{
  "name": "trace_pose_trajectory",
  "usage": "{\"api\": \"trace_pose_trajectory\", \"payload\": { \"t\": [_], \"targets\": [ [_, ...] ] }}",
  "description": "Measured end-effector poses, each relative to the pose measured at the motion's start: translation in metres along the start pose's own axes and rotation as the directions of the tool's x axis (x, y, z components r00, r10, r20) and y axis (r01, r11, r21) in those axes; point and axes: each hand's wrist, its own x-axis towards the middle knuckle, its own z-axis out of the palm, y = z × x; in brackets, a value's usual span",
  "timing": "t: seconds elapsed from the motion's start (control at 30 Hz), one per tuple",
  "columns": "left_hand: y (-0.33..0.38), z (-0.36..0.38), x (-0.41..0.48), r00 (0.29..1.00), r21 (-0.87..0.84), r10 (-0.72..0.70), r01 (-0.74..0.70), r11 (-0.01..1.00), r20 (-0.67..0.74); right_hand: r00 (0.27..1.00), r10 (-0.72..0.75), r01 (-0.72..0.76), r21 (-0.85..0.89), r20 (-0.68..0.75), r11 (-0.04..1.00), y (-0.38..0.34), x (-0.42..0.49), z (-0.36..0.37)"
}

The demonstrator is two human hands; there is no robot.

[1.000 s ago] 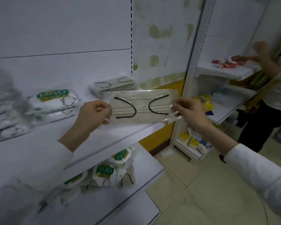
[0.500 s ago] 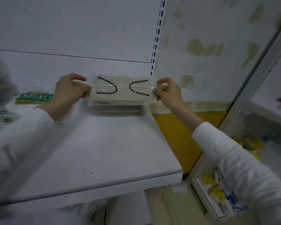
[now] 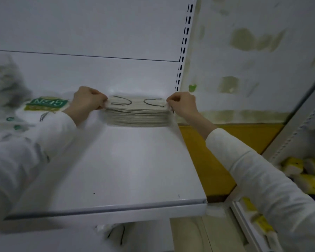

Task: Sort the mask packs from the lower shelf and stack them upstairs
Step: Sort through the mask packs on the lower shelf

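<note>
Lying flat across the middle of the frame, the mask pack (image 3: 137, 103) sits on top of the stack (image 3: 137, 118) of like packs at the back of the upper shelf (image 3: 116, 170). Its long axis runs left to right, parallel to the shelf's front edge, and black ear loops show on its face.

Each short end is pinched. The left hand (image 3: 88, 98) grips the end toward the frame's left and the right hand (image 3: 183, 104) the end toward the frame's right, fingers curled, knuckles up. Both hands sit level with the pack and equally near it, so neither leads.

The pack looks squared over the stack, its right end just beside the slotted upright (image 3: 185, 42). Whether it rests fully on the pack below or hangs a hair above, I cannot tell. By my reading, the coming move is a release outward along that long axis.

Left of the stack lie green-labelled packs (image 3: 46, 104). At bottom centre, below the shelf edge, more packs (image 3: 115, 231) wait on the lower shelf (image 3: 44, 240).
</note>
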Motion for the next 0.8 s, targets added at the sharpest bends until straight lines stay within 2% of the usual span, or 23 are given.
{"api": "trace_pose_trajectory", "payload": {
  "t": [0.27, 0.4, 0.5, 0.6, 0.67, 0.8],
  "targets": [
    [-0.006, -0.003, 0.000, 0.993, 0.190, 0.001, -0.024, 0.981, 0.120, 0.999, 0.020, -0.017, -0.071, 0.047, 0.997, 0.002, 0.004, 0.009],
    [-0.005, -0.005, -0.004, 0.992, 0.307, 0.039, -0.073, 0.949, 0.116, 0.999, -0.003, 0.008, -0.123, 0.041, 0.992, 0.004, 0.002, 0.009],
    [-0.005, -0.012, -0.007, 0.971, 0.421, 0.216, -0.240, 0.875, 0.104, 0.996, -0.089, 0.087, -0.180, -0.005, 0.980, -0.001, -0.002, 0.006],
    [-0.005, -0.023, -0.013, 0.892, 0.501, 0.423, -0.441, 0.745, 0.158, 0.973, -0.231, 0.221, -0.269, -0.006, 0.937, -0.008, -0.008, 0.003],
    [-0.005, -0.027, -0.018, 0.845, 0.555, 0.502, -0.511, 0.656, 0.185, 0.944, -0.330, 0.313, -0.310, -0.002, 0.898, -0.013, -0.016, 0.003],
    [-0.007, -0.028, -0.039, 0.763, 0.439, 0.619, -0.628, 0.642, 0.187, 0.866, -0.500, 0.454, -0.396, -0.015, 0.798, -0.016, -0.049, -0.001]
  ]
}}
